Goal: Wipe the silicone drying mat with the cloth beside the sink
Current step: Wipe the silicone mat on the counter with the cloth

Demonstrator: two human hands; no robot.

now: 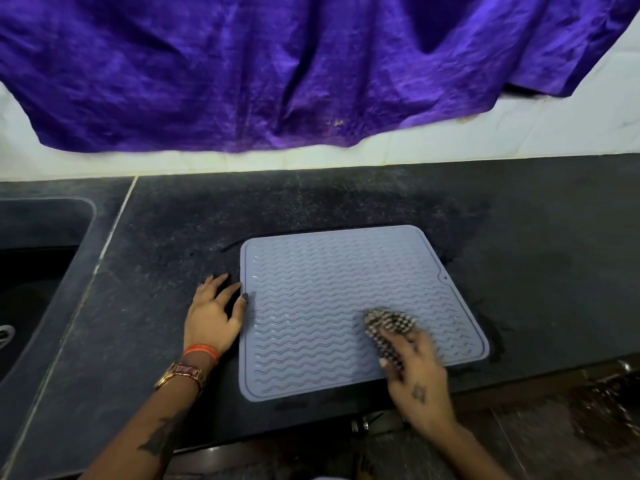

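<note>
The grey mat (346, 306) lies flat on the dark bench (156, 237), its wavy lines running side to side. The right hand (415, 379) grips a checked cloth (388, 329) and presses it on the mat's near right part. The left hand (216, 311) rests spread out, thumb on the mat's left edge. Beyond that hand is the sink (41, 237). A purple sheet (277, 71) hangs behind.

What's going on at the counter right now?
A person is wiping the grey silicone drying mat on the dark counter. The right hand holds a bunched checkered cloth on the mat's near right part. The left hand lies spread at the mat's left edge, thumb on its rim. The sink is to the left.
</note>
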